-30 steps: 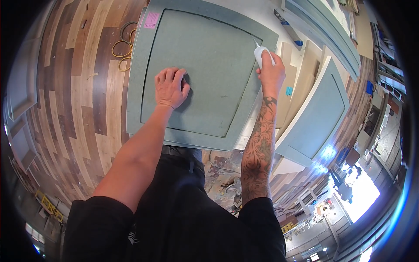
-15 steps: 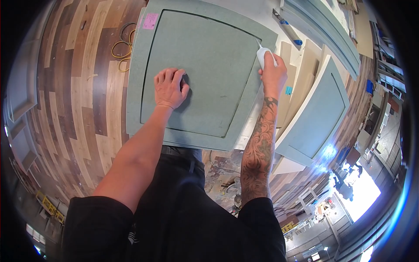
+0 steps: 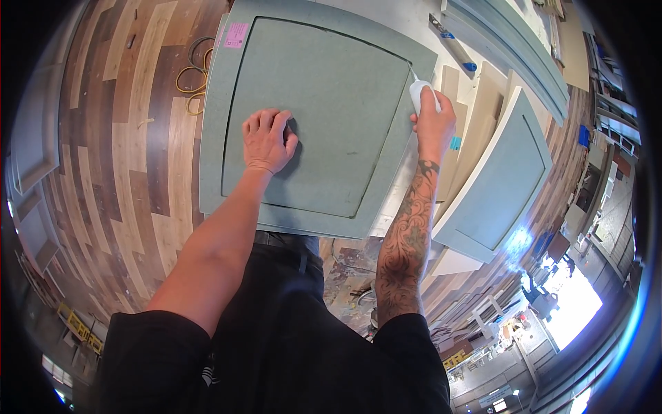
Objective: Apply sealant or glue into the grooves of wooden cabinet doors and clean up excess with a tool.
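1. A green-grey cabinet door lies flat in front of the person, above a wood-plank floor.
2. The left hand rests palm-down on the door's recessed centre panel, fingers spread — an open grip, steadying it.
3. The right hand is closed around a white squeeze tube, its thin tip at the groove near the far right corner.
4. Judging by this, the right edge is in hand; whether other grooves are done cannot be told.
5. A second green-grey door leans at right.

My left hand lies flat, palm down, fingers spread forward, its bare forearm stretched straight out. My right hand is curled in a fist-like grip, wrist slightly bent, tattooed forearm extended.
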### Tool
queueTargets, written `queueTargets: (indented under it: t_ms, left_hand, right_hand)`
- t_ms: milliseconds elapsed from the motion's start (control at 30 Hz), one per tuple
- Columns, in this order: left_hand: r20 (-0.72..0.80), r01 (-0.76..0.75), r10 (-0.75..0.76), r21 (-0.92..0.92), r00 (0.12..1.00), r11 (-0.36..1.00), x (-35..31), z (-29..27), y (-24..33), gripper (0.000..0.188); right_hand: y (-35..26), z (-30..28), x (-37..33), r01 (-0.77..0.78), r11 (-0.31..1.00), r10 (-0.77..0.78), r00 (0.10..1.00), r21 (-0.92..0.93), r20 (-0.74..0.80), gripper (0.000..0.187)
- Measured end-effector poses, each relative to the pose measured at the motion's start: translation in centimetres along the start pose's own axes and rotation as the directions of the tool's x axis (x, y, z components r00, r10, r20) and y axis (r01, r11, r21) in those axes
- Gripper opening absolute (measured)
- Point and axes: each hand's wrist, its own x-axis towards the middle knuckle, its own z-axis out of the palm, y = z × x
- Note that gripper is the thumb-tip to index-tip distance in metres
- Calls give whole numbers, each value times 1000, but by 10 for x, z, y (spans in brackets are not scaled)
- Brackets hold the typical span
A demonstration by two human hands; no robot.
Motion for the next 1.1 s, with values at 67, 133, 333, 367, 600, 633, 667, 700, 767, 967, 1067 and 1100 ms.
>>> queueTargets:
  t_ms: [67,133,333,367,600,633,667,700,767,967,1067,1100]
  left_hand:
    - [-6,-2,2,0,1000,1000,1,0,0,39]
    - [-10,-7,7,-10,1000,1000,2,1,3,39]
    - [-7,-10,10,1,1000,1000,1,2,0,39]
    - [-6,-19,19,-1,1000,1000,1,2,-1,39]
    - [6,-21,21,28,1000,999,1,4,2,39]
    - [3,-15,15,33,1000,999,1,4,3,39]
    - [7,-26,25,31,1000,999,1,4,4,39]
    - [10,-19,18,35,1000,999,1,4,4,38]
    - [14,-15,14,41,1000,999,0,3,4,38]
    - [14,-19,19,45,1000,999,1,4,0,39]
    - [18,-17,17,37,1000,999,1,3,1,39]
    - [17,-19,18,37,1000,999,0,3,1,39]
  right_hand:
    - [4,-1,-3,-4,994,1,1000,108,24,57]
    - [16,-2,-7,0,984,-1,1000,180,3,57]
    - [43,3,-35,-217,732,145,976,645,164,55]
    - [46,7,-39,-290,595,153,956,750,249,56]
    - [37,50,-51,-426,297,80,903,854,423,64]
    - [36,54,-51,-421,290,84,906,859,415,64]
    - [35,56,-50,-430,306,89,901,850,424,64]
    - [32,59,-50,-442,322,91,895,837,437,64]
    - [26,63,-49,-449,331,107,892,830,439,65]
    - [24,69,-42,-457,374,137,888,807,439,68]
    - [26,68,-37,-457,388,151,888,801,434,65]
    - [25,68,-35,-462,402,159,885,790,437,64]
